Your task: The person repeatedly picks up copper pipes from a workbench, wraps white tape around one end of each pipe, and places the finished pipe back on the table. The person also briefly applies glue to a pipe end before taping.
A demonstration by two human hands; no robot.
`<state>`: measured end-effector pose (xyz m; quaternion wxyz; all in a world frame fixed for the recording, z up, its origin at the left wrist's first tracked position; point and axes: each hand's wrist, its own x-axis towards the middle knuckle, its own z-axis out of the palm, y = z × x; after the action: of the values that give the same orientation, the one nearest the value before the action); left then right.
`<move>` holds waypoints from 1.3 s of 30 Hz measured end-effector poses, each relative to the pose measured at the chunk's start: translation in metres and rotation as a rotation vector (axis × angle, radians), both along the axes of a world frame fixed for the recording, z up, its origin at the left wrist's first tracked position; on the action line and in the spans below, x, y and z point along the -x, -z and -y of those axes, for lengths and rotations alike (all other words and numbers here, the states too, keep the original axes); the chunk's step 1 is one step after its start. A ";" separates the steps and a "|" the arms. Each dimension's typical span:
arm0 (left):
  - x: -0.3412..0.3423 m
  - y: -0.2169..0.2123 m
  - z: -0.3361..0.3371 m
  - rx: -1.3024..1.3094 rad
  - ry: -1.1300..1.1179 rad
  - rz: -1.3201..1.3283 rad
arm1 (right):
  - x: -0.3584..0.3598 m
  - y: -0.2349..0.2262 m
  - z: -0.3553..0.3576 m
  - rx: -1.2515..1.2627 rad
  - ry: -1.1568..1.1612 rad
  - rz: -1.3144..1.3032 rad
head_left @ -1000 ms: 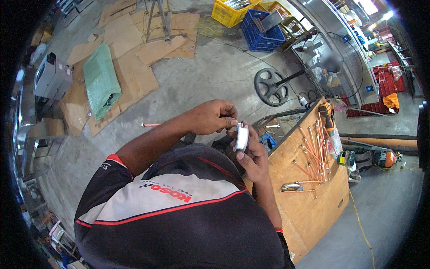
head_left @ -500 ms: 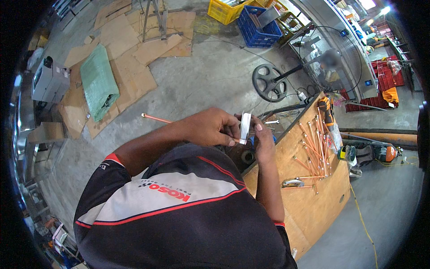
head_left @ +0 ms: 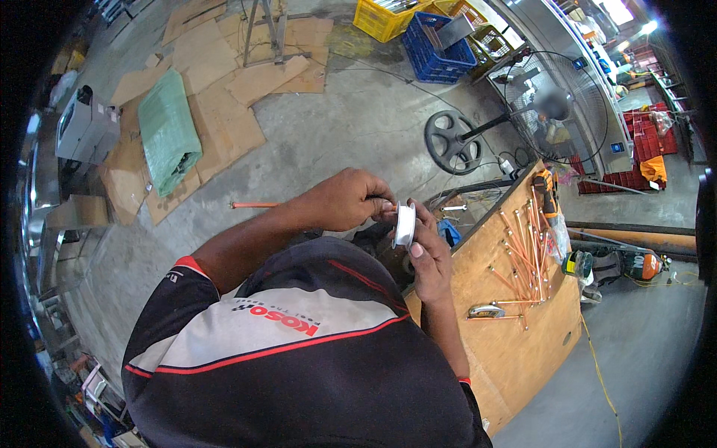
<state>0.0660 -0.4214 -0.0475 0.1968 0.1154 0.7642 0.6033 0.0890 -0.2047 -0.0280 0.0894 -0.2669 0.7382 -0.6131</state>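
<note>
My left hand (head_left: 349,200) is closed round a thin copper tube (head_left: 255,204). Part of the tube passes out of sight behind my left forearm, and its far-left end has a fitting on it. Between the fingers and thumb of my right hand (head_left: 431,257) is a spool of white tape (head_left: 405,224), held close to the tube's other end by my left fingertips. Whether tape lies on that end is too small to tell.
Right of me a wooden tabletop (head_left: 515,366) bears several copper tubes (head_left: 523,250), a tape measure (head_left: 486,310) and an orange-black power tool (head_left: 547,190). A pedestal fan (head_left: 553,103) stands beyond. Blue crate (head_left: 441,60) and green wrapped bundle (head_left: 169,134) are farther off.
The white spool has turned, with more of its round side showing. My left hand has shifted slightly up, and the copper tube now lies more level.
</note>
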 end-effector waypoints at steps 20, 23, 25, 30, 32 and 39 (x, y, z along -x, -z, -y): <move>-0.009 -0.033 0.001 0.115 0.277 -0.111 | 0.039 0.023 -0.020 -0.023 0.111 0.073; -0.004 -0.032 0.000 0.131 0.221 -0.077 | 0.038 0.018 -0.015 -0.033 0.082 0.076; -0.003 -0.030 -0.002 0.140 0.194 -0.067 | 0.030 0.007 -0.004 0.083 0.067 0.250; -0.001 -0.030 -0.001 0.133 0.136 -0.091 | 0.020 0.002 0.000 0.337 0.044 0.449; -0.002 -0.024 -0.001 0.155 0.092 -0.156 | 0.016 -0.002 -0.003 0.367 0.001 0.489; 0.004 -0.027 0.008 0.166 -0.087 -0.142 | 0.001 0.007 -0.008 0.098 -0.029 0.324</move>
<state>0.0617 -0.4297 -0.0202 0.1245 0.1081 0.8278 0.5362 0.0885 -0.1966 -0.0353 0.2029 -0.1791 0.6794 -0.6820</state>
